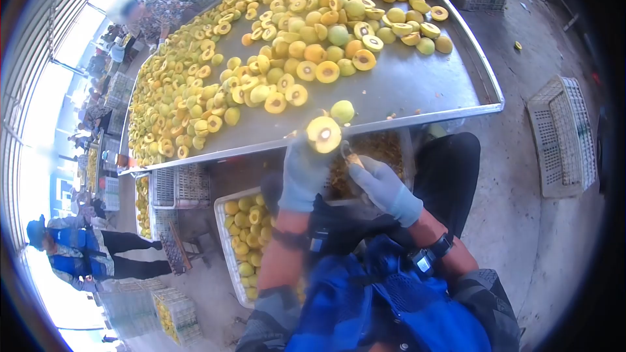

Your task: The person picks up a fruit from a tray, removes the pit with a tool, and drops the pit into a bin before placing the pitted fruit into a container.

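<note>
In a pale glove, my left hand (305, 173) holds up a halved yellow peach (324, 134), its cut face and brown centre turned towards me. My right hand (383, 188), also gloved, is closed round the light handle of a small pitting knife (352, 158). The knife's curved metal tip points up, close beside the peach half. Just behind, a whole-looking yellow-green peach (342, 111) rests near the edge of the metal table (430, 85). A large heap of peach halves (313, 32) covers much of that table.
Under the table edge, a bin (409, 156) holds brownish scraps (385, 146). A white crate (225, 248) of yellow peaches stands to the left of my legs. Stacked crates (564, 137) are on the floor at right. A person in blue (78, 248) stands far left; others work beyond.
</note>
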Available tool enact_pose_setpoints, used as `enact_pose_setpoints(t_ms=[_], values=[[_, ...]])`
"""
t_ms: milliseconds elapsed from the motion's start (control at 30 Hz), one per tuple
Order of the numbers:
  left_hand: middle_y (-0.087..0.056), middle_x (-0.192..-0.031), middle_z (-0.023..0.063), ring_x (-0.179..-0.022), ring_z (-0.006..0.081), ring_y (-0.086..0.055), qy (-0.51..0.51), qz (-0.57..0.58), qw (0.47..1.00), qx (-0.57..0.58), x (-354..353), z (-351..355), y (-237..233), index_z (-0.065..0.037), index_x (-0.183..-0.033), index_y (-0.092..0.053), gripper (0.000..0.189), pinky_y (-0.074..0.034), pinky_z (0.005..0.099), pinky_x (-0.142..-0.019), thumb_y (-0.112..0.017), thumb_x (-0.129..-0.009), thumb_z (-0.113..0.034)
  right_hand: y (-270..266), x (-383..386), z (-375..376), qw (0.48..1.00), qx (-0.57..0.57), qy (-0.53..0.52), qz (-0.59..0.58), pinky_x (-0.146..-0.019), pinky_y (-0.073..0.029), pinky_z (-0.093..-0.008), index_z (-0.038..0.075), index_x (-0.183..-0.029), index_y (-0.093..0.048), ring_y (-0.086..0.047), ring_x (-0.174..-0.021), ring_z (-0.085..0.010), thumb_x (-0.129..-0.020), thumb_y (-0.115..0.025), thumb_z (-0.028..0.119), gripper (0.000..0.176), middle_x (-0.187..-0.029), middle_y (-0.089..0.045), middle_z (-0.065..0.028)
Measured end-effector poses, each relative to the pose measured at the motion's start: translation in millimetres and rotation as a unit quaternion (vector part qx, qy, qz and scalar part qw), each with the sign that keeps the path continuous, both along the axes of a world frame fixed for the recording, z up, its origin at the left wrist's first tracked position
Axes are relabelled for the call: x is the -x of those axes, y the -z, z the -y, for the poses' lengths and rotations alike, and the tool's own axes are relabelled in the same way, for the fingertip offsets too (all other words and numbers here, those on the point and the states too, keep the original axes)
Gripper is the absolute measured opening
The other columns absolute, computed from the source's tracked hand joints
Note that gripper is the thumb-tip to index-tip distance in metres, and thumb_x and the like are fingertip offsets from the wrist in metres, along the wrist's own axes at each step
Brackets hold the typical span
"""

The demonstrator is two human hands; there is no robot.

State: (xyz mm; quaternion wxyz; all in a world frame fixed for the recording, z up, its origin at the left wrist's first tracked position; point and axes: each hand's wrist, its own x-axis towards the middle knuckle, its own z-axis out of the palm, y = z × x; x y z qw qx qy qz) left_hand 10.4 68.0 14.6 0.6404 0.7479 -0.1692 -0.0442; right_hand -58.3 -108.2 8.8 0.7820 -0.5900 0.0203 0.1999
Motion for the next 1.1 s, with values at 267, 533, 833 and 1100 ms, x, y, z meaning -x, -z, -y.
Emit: enact_pose_setpoints(t_ms=[267, 533, 833, 1100], values=[[-0.062, -0.127, 0.0218, -0.107, 0.0305, -0.066, -0.042, -0.071, 0.974, 0.212, 21.4, 38.2, 7.2, 0.004, -0.138, -0.050, 0.047, -0.057, 0.0427, -0.092, -0.038, -0.108, -0.030, -5.6, 2.5, -3.8, 0.999, 0.021, 0.048, -0.001, -0.047, -0.039, -0.0225, 0.003, -0.101, -0.063, -0.049, -0.054, -0.0043, -0.106, -0.052, 0.036, 0.036, -0.071, -0.056, 0.0024], [-0.068, -0.108, 0.0190, -0.090, 0.0263, -0.068, -0.066, -0.078, 0.978, 0.183, 23.2, 37.6, 1.6, 0.004, -0.123, -0.059, 0.046, -0.059, 0.0372, -0.083, -0.033, -0.109, -0.031, -3.1, 8.8, -12.3, 0.996, 0.056, 0.065, 0.035, -0.058, -0.043, -0.0265, 0.001, -0.098, -0.065, -0.054, -0.064, -0.0081, -0.105, -0.053, 0.037, 0.039, -0.073, -0.060, -0.0002], [-0.070, -0.092, 0.0159, -0.079, 0.0226, -0.069, -0.162, -0.161, 0.942, 0.245, 31.6, 60.2, -16.8, 0.005, -0.108, -0.066, 0.050, -0.059, 0.0336, -0.073, -0.037, -0.108, -0.035, 6.0, 13.9, -10.5, 0.989, 0.118, 0.057, 0.074, -0.070, -0.051, -0.0342, -0.004, -0.105, -0.067, -0.063, -0.076, -0.0174, -0.105, -0.052, 0.033, 0.040, -0.081, -0.069, -0.0113], [-0.069, -0.081, 0.0151, -0.066, 0.0207, -0.067, -0.195, -0.168, 0.944, 0.207, 35.9, 59.5, -14.5, 0.005, -0.093, -0.070, 0.054, -0.058, 0.0311, -0.060, -0.039, -0.108, -0.036, 16.4, 19.1, -11.0, 0.985, 0.141, 0.040, 0.095, -0.071, -0.051, -0.0345, -0.004, -0.104, -0.067, -0.065, -0.077, -0.0186, -0.104, -0.051, 0.031, 0.039, -0.082, -0.070, -0.0131]])
